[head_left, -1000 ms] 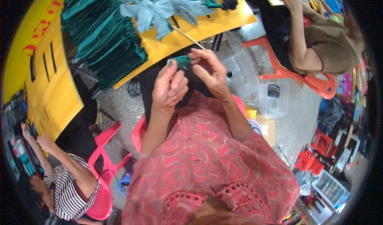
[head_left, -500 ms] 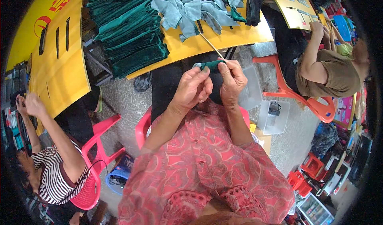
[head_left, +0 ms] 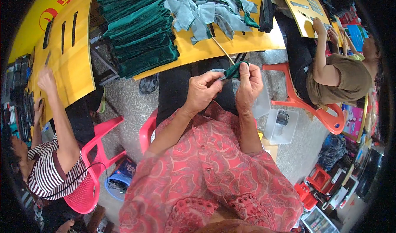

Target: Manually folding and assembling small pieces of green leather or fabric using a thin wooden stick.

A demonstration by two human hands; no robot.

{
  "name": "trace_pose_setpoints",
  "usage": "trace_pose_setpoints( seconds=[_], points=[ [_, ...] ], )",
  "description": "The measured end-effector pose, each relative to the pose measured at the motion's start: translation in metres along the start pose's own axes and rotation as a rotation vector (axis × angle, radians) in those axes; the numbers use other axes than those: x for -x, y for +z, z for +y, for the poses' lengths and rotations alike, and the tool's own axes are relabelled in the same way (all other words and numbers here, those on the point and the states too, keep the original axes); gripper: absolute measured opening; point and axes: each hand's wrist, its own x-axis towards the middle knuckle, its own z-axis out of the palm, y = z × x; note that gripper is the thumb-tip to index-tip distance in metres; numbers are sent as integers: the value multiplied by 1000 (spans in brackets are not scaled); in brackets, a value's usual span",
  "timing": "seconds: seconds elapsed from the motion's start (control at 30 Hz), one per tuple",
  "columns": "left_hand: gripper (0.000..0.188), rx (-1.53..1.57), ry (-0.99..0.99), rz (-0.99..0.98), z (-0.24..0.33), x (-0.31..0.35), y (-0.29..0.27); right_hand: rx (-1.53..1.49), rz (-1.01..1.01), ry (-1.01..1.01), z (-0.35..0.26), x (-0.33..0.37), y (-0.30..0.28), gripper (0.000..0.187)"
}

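Note:
A small strip of dark green velvet (head_left: 234, 70) with a grey-blue underside is stretched between my hands, above my lap and just before the table edge. My left hand (head_left: 201, 93) pinches its pale end between thumb and fingers. At the other end, the thumb of my right hand (head_left: 249, 86) presses the green side against curled fingers. A thin wooden stick (head_left: 222, 50) slants from the table down to the cloth; whether it touches the cloth or goes inside cannot be made out.
Stacked green velvet pieces (head_left: 140, 30) and a loose heap of grey-blue strips (head_left: 206, 12) lie on the yellow table (head_left: 194, 51). Black folded cloth (head_left: 267, 12) sits at its right. Other people work left and right; a clear plastic box (head_left: 282, 127) stands on the floor.
My hands have drawn apart, the right moving rightward, and more of the strip's grey-blue end shows. The person at left has reached one hand farther up along their board.

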Motion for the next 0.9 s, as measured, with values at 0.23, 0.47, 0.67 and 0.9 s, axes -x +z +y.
trace_pose_setpoints(
  seconds=[0.23,0.47,0.67,0.9],
  points=[
    [20,-315,448,66,1,-11,-13,-15,-62,190,-13,-5,3,12],
    [22,-63,195,21,11,-7,-21,-1,-192,289,-25,-2,10,14],
    [31,90,58,-61,13,-10,-25,141,-280,318,-19,-4,-4,20],
    [28,91,-104,-204,16,-11,-34,401,-689,-12,-37,-9,-1,24]
  ],
)
